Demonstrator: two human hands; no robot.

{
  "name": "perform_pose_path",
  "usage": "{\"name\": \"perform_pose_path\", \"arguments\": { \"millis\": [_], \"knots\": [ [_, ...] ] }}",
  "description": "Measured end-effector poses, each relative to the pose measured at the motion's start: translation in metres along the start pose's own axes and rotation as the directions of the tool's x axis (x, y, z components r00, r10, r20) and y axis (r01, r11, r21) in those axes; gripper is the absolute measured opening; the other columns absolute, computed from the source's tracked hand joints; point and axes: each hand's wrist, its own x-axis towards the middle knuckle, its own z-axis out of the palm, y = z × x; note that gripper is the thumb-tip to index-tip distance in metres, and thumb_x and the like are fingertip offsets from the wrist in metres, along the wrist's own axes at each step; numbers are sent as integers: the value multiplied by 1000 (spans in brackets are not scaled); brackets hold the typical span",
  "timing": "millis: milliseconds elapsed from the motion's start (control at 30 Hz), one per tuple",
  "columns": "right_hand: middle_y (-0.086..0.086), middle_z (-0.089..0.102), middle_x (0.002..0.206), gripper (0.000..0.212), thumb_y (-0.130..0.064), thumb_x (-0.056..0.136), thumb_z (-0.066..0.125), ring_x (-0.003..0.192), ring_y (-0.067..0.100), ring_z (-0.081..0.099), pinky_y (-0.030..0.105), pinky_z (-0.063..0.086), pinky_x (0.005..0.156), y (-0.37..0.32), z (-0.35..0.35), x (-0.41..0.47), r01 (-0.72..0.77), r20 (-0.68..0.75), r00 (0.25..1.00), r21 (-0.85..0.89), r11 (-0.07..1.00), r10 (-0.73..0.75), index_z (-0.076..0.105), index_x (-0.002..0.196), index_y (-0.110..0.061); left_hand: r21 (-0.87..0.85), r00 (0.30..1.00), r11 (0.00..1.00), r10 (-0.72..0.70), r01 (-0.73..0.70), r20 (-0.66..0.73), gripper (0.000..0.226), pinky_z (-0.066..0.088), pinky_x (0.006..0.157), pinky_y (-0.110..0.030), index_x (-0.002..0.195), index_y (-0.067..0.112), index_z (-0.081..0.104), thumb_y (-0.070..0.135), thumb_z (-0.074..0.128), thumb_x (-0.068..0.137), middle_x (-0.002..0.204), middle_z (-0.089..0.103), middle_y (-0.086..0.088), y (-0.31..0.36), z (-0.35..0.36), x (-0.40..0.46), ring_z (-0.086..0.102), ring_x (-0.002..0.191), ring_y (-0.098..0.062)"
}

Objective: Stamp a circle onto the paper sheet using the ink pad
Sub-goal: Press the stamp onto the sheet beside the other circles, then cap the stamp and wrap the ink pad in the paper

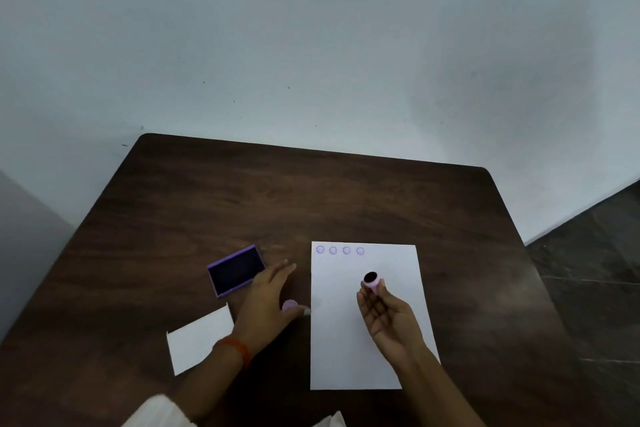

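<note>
**Inked stamp raised, aimed at the row**

Right hand [388, 315] pinches the stamp [373, 282], its dark face tipped up over the sheet [346, 357]. Left hand [270, 302] lies flat, released, by a cap [289, 305]. At 11 o'clock the pad [236, 270] sits open; four circles [339, 250] line the far edge.

A dark brown wooden table [311, 198] with rounded corners filled the lower middle of the frame. A small white card [199, 340] lay flat on it at lower left, turned at an angle. A small round lilac cap [289, 305] sat on the wood in the lower centre. A pale blue-grey wall [311, 38] covered the upper half. Dark tiled floor [595, 253] showed at the right edge.
</note>
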Motion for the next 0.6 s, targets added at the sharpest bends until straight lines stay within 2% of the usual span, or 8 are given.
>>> {"name": "perform_pose_path", "arguments": {
  "millis": [200, 300, 433, 600],
  "knots": [
    [14, 76, 76, 19, -12, 92, 50, 67, 22, 74, 30, 61, 63, 16, -6, -5, -46, 9, 999, 25, 999, 46, 66, 93, 0, 69, 996, 994, -82, 84, -28, 70, 30, 110, -34, 134, 23, 44, 37, 75, 73, 143, 43, -2, -12, 13, -18, 36, 131, -21],
    [15, 76, 75, 20, -12, 92, 50, 66, 23, 74, 31, 62, 61, 21, -9, -6, -66, 6, 998, 33, 997, 66, 65, 94, 0, 75, 996, 995, -69, 72, -48, 59, 33, 107, -31, 128, 20, 51, 30, 74, 75, 136, 49, -4, -14, 16, -18, 42, 125, -21],
    [15, 76, 74, 19, -11, 92, 49, 65, 23, 74, 31, 62, 59, 26, -12, -7, -78, 3, 997, 41, 996, 78, 64, 94, 0, 50, 996, 997, -46, 50, -82, 37, 36, 96, -25, 111, 20, 63, 24, 74, 76, 120, 57, -3, -13, 15, -16, 50, 110, -18],
    [15, 77, 74, 18, -11, 92, 50, 66, 23, 74, 32, 62, 61, 30, -11, -7, -70, -5, 998, 25, 997, 70, 64, 95, 1, 11, 997, 999, -32, 33, -70, 25, 38, 90, -23, 100, 20, 66, 22, 73, 76, 113, 59, -1, -11, 12, -15, 53, 104, -17]
  ]
}}
